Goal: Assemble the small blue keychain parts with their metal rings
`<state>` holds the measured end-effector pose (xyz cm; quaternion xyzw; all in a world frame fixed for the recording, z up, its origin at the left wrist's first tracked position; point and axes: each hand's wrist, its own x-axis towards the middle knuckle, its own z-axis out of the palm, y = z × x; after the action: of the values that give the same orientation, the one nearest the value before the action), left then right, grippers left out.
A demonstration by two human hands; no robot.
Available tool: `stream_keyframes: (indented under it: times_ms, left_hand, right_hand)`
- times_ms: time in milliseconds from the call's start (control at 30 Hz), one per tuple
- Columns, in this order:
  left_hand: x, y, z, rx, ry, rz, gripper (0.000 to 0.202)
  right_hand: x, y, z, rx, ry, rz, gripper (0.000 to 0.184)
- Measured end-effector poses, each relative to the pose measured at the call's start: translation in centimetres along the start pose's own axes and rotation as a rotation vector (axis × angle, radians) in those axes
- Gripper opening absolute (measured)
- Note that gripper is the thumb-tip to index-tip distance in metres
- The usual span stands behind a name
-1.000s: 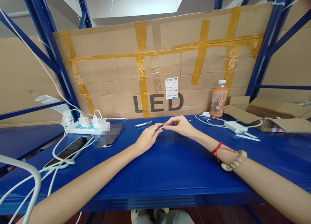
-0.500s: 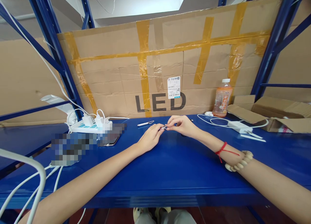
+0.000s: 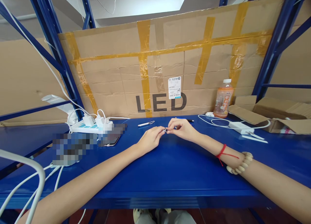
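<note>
Both hands sit slightly lower than half a second ago, same pinch. Left hand (image 3: pixel 148 140) and right hand (image 3: pixel 182 129) each grip one end of a small silver part (image 3: pixel 165 130) at frame centre, just above the blue bench (image 3: pixel 170 172). Part looks metallic, tiny; detail unreadable. Joining or twisting seems mid-way; silver clip (image 3: pixel 145 123) lies untouched behind.

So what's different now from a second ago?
Little. Both hands, left hand and right hand, have stayed together, fingertips pinching the same small metal piece; they sit slightly lower in view. A dark pen behind the right hand now shows. Metal tool, bottle and charger unchanged.
</note>
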<state>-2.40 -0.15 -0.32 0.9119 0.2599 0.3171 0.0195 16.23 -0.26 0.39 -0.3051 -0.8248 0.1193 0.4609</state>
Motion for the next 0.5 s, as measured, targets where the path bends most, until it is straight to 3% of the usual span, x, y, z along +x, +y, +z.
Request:
stream_keyframes:
  times_ms: [233,500]
  left_hand:
    - [0.0,-0.2,0.0,0.008,0.019,0.022,0.025]
    - [-0.1,-0.5,0.3,0.095,0.129,0.016,0.025]
  right_hand:
    - [-0.1,-0.8,0.2,-0.007,-0.004,0.062,0.028]
    - [0.1,-1.2,0.8,-0.035,0.058,0.171,0.028]
